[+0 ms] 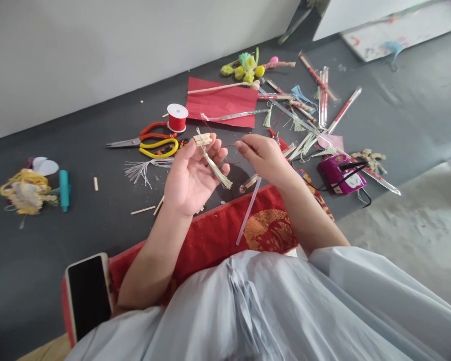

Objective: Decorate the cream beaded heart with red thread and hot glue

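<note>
Palm up, my left hand (191, 183) holds a small bundle of short wooden sticks (203, 140) between thumb and fingers. Pale cord is tied round the bundle, and a cream tassel (218, 170) hangs from it across the fingers. To its right, my right hand (263, 156) is closed in a pinch on a thin red thread (230, 146). The thread runs toward the left hand; its far end is hard to make out. Just behind the left hand are a spool of red thread (177, 124) and scissors (150, 143) with orange and yellow handles.
Red paper (221, 103) lies at the back, near a pile of fuzzy yellow-green craft pieces (247, 67). Several wrapped sticks (345, 110) and a purple box (342, 175) with a black cord are at right. A phone (89, 296) lies front left, beside a red towel (218, 230).
</note>
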The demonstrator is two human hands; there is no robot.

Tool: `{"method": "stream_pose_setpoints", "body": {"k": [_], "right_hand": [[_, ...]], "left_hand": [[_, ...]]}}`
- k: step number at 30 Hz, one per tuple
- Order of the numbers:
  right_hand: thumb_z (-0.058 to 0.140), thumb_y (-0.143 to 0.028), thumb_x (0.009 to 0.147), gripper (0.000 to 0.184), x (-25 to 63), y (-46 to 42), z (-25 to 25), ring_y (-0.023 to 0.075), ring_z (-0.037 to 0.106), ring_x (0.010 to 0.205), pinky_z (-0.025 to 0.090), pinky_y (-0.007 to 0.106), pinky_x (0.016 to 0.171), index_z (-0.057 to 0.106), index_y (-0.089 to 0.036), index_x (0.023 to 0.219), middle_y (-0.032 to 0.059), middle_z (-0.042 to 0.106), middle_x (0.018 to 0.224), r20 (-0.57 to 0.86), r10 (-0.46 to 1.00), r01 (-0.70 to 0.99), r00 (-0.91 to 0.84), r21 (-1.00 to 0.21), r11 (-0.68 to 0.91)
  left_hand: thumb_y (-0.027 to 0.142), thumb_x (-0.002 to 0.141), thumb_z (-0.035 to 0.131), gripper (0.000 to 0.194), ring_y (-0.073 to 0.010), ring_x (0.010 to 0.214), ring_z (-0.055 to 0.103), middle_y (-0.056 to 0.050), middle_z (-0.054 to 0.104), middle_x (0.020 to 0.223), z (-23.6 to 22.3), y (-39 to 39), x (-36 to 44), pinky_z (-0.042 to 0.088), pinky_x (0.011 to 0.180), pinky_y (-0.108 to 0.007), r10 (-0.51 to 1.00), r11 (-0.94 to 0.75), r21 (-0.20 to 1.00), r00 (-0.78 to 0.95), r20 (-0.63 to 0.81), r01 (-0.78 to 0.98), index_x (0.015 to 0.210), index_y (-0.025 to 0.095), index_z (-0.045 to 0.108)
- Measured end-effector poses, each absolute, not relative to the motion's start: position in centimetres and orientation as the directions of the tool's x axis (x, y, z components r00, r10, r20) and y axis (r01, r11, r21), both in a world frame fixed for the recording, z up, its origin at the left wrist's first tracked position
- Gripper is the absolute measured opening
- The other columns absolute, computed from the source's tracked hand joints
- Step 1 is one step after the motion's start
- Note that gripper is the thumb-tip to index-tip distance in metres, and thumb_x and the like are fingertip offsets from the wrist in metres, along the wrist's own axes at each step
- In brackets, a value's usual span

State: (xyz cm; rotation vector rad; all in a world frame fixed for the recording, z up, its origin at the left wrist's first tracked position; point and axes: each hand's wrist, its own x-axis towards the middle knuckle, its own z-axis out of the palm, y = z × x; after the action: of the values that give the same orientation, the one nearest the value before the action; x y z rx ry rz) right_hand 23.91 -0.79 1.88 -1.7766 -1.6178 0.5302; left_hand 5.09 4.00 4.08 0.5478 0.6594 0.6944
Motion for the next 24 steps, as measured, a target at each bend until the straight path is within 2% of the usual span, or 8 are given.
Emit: {"method": "stream_pose_setpoints", "body": {"k": [5,9,11,14,16,18,20,24], "right_hand": [[0.069,-0.026,0.08,0.007,24.1,-1.0,1.6,0.0168,0.053,0.071,0.042,0.031,0.072,0.064,-0.02,0.081,0.002,0.063,0.076,0.097,0.991,0.709,0.096,-0.705,0.0],[0.065,-0.036,0.086,0.02,24.5,-1.5,1.9,0.0159,0.052,0.067,0.039,0.031,0.068,0.068,-0.019,0.076,0.0028,0.062,0.072,0.051,0.992,0.716,0.113,-0.697,-0.046],[0.068,-0.036,0.084,0.019,24.8,-1.8,2.2,0.0143,0.049,0.063,0.037,0.03,0.066,0.066,-0.019,0.074,0.0011,0.06,0.069,0.047,0.988,0.723,0.15,-0.686,-0.077],[0.067,-0.038,0.085,0.025,25.1,-2.5,2.6,0.013,0.046,0.059,0.035,0.03,0.062,0.061,-0.02,0.07,-0.0005,0.057,0.063,0.031,0.981,0.737,0.191,-0.664,-0.123],[0.066,-0.038,0.085,0.026,25.3,-3.0,2.6,0.0131,0.047,0.058,0.036,0.03,0.062,0.058,-0.02,0.068,-0.0003,0.058,0.062,0.02,0.977,0.736,0.213,-0.661,-0.147],[0.069,-0.032,0.079,0.015,25.6,-3.6,2.6,0.0136,0.05,0.06,0.039,0.03,0.063,0.06,-0.021,0.078,-0.0002,0.063,0.068,0.017,0.974,0.717,0.227,-0.68,-0.155],[0.07,-0.031,0.076,0.015,25.9,-4.3,2.6,0.0135,0.05,0.06,0.039,0.029,0.063,0.06,-0.021,0.081,-0.0006,0.064,0.069,0.014,0.969,0.71,0.245,-0.683,-0.17],[0.063,-0.039,0.085,0.03,26.7,-5.8,2.7,0.0121,0.038,0.052,0.033,0.03,0.057,0.053,-0.022,0.062,-0.0027,0.047,0.053,-0.024,0.955,0.743,0.296,-0.622,-0.246]], "left_hand": [[0.048,0.087,0.071,0.025,-0.0225,0.117,0.071,-0.002,0.078,0.113,3.4,4.1,5.0,0.06,0.088,-0.031,0.758,0.574,0.735,0.574,-0.309,-0.362,0.099,0.026,0.075],[0.051,0.079,0.078,0.034,-0.0219,0.108,0.072,-0.005,0.078,0.108,2.9,3.8,5.5,0.059,0.083,-0.031,0.83,0.463,0.826,0.485,-0.276,-0.321,0.097,0.023,0.075],[0.047,0.077,0.081,0.03,-0.0194,0.097,0.072,-0.004,0.076,0.101,2.8,3.4,5.9,0.058,0.079,-0.031,0.9,0.318,0.906,0.39,-0.196,-0.278,0.093,0.022,0.076],[0.033,0.076,0.082,0.017,-0.018,0.092,0.068,-0.003,0.073,0.098,2.7,3.0,5.9,0.057,0.086,-0.034,0.966,-0.051,0.993,0.246,0.076,-0.109,0.088,0.023,0.076],[0.029,0.076,0.082,0.017,-0.0213,0.102,0.066,-0.004,0.071,0.103,2.7,2.9,5.6,0.054,0.1,-0.039,0.935,-0.274,0.961,0.241,0.259,0.031,0.091,0.025,0.075],[0.029,0.076,0.082,0.02,-0.0254,0.11,0.064,-0.006,0.07,0.108,2.7,2.8,5.2,0.048,0.111,-0.044,0.892,-0.394,0.91,0.291,0.346,0.126,0.094,0.026,0.073],[0.03,0.076,0.082,0.022,-0.0282,0.114,0.063,-0.006,0.07,0.111,2.7,2.8,5.0,0.042,0.118,-0.047,0.867,-0.442,0.879,0.338,0.367,0.181,0.095,0.028,0.072],[0.03,0.076,0.079,0.021,-0.0319,0.119,0.061,-0.007,0.068,0.113,2.5,2.8,5.0,0.035,0.122,-0.051,0.842,-0.481,0.848,0.387,0.376,0.222,0.096,0.029,0.071]]}}
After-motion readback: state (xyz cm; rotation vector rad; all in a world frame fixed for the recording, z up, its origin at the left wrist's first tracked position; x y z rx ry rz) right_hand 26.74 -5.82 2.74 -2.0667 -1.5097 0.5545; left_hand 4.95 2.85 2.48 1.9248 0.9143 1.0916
